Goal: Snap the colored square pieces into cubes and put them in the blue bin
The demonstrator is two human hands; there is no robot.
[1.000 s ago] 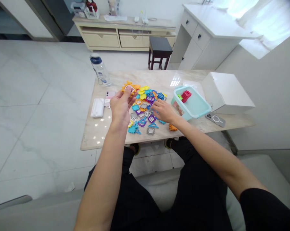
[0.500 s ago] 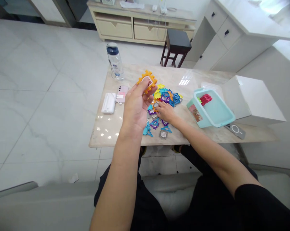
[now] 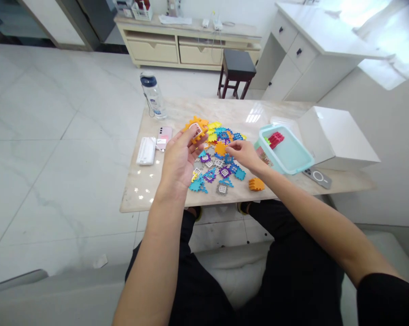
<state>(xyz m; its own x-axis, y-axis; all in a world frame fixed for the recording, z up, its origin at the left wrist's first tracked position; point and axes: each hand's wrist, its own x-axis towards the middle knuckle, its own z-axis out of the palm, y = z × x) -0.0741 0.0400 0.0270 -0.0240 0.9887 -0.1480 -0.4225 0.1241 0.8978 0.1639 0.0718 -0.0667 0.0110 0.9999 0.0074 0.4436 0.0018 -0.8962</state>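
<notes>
My left hand (image 3: pixel 179 158) is closed around orange toothed building tiles (image 3: pixel 197 129), the front one with a white window insert, raised over the table. Between the fingertips of my right hand (image 3: pixel 244 155) is a plain orange toothed tile (image 3: pixel 221 148), just over the loose pile. That pile holds blue, purple, yellow and grey tiles, among them a purple tile (image 3: pixel 225 172) and a grey window tile (image 3: pixel 221 189). Near the front edge, under my right forearm, sits a small orange tile stack (image 3: pixel 256 184).
A light-blue tub (image 3: pixel 294 154) with red and green pieces stands at right, beside a white box (image 3: pixel 343 136) and a grey phone (image 3: pixel 317 178). At left are a water bottle (image 3: pixel 155 99), a pink phone (image 3: pixel 164 136) and a white packet (image 3: pixel 146 151). A dark stool (image 3: pixel 238 65) stands beyond.
My right hand has lifted out of the pile, now pinching an orange tile. The orange stack by the front edge has come into sight. The view has shifted slightly.
</notes>
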